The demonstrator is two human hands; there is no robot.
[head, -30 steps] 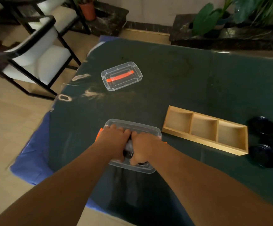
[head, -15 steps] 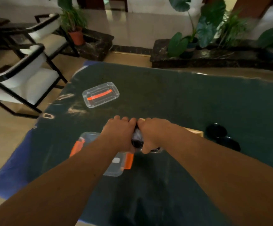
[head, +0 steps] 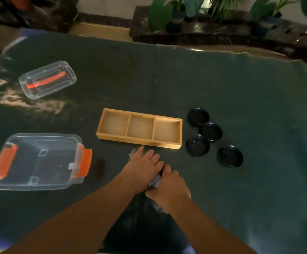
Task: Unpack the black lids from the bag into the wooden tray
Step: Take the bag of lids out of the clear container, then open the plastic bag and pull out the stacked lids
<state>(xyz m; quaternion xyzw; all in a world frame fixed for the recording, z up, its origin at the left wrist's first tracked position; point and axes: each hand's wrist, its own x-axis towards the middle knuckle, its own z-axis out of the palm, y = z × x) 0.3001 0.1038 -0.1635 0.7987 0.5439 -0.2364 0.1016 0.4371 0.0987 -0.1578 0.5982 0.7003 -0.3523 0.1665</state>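
A clear plastic bag [head: 155,180] with dark lids inside lies on the green table cloth, just in front of the wooden tray [head: 140,142]. My left hand [head: 142,165] lies over the bag's far end, fingers spread. My right hand [head: 169,187] grips the bag's near end. Most of the bag is hidden under both hands. The tray has three compartments with nothing in them. Several loose black lids [head: 197,145] lie on the cloth right of the tray.
A clear plastic box [head: 39,160] with orange clasps stands at the left. Its clear cover [head: 47,79] with an orange handle lies further back left. Potted plants [head: 174,13] line the ledge beyond the table. A chair shows at the far left edge.
Both hands lifted the bag out of the clear box and carried it right, down onto the cloth in front of the tray. The camera view swung right and down.
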